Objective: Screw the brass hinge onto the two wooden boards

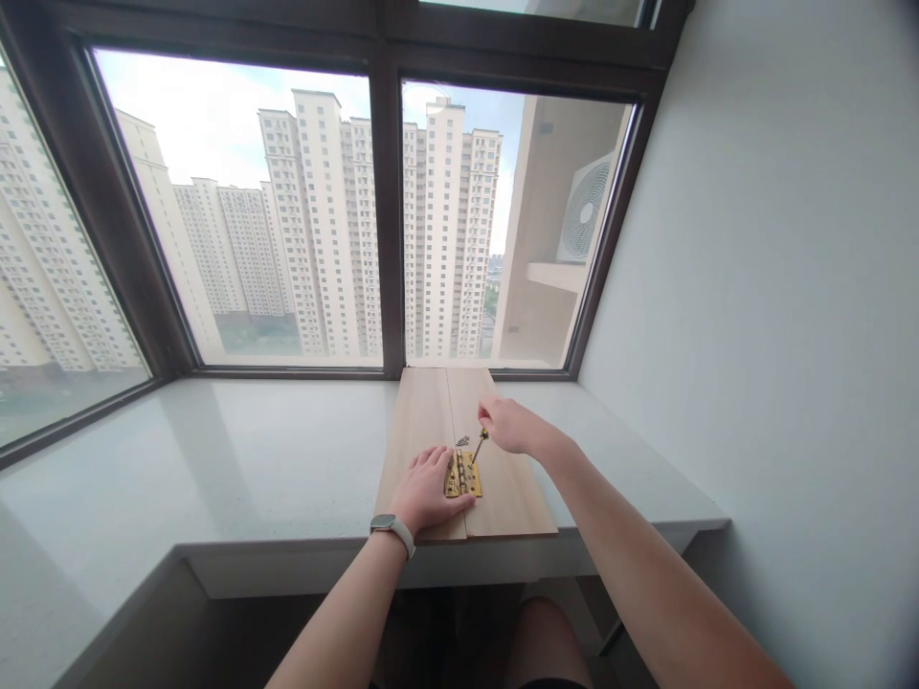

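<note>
Two light wooden boards (423,411) lie side by side on a white window sill. A brass hinge (463,475) sits over the seam between them. My left hand (425,490), with a watch on its wrist, lies flat on the left board and touches the hinge's left leaf. My right hand (508,424) is closed on a small screwdriver (479,444), whose tip points down at the right leaf. A few loose screws (461,441) lie just behind the hinge.
The white sill (236,459) runs wide to the left and ends at a white wall (753,316) on the right. Dark-framed windows (388,220) stand right behind the boards. My knees show under the sill's front edge.
</note>
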`<state>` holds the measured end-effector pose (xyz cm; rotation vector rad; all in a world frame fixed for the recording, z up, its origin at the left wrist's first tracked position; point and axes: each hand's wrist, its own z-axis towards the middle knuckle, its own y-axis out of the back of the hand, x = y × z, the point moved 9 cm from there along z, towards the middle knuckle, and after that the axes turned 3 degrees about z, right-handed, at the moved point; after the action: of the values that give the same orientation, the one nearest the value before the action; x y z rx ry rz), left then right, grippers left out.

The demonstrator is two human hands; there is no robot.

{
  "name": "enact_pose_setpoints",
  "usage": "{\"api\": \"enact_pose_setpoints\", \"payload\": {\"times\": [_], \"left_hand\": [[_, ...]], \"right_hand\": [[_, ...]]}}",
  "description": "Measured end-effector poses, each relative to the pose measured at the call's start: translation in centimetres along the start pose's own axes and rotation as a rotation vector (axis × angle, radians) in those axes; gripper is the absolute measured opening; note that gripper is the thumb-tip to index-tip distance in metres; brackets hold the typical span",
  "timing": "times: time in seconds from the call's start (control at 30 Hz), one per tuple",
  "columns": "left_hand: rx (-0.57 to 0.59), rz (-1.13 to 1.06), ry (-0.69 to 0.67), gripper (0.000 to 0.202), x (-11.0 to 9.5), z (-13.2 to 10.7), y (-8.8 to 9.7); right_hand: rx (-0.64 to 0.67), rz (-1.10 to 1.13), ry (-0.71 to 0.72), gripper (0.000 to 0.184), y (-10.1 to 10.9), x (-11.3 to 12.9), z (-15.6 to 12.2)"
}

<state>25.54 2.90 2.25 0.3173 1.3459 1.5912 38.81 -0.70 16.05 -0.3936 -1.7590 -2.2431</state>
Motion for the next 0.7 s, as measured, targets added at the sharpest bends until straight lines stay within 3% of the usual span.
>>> {"api": "enact_pose_setpoints", "payload": {"times": [0.2, 0.4, 0.6, 0.7], "left_hand": [[0.026, 0.036, 0.024, 0.089, -0.06, -0.04, 0.03], [0.031, 0.046, 0.028, 0.089, -0.08, -0.01, 0.07], [0.020, 0.045, 0.014, 0.088, -0.14, -0.04, 0.09], [0.016, 0.048, 0.010, 0.087, -0.17, -0.03, 0.09]], "right_hand": [[0.151, -0.099, -0.029, 0.011, -1.16, -0.19, 0.04], [0.144, -0.228, -0.080, 0.005, -0.90, -0.38, 0.62], [0.138, -0.284, -0.112, 0.022, -0.57, -0.29, 0.33], [0.170, -0.253, -0.094, 0.015, -0.99, -0.42, 0.33]]}}
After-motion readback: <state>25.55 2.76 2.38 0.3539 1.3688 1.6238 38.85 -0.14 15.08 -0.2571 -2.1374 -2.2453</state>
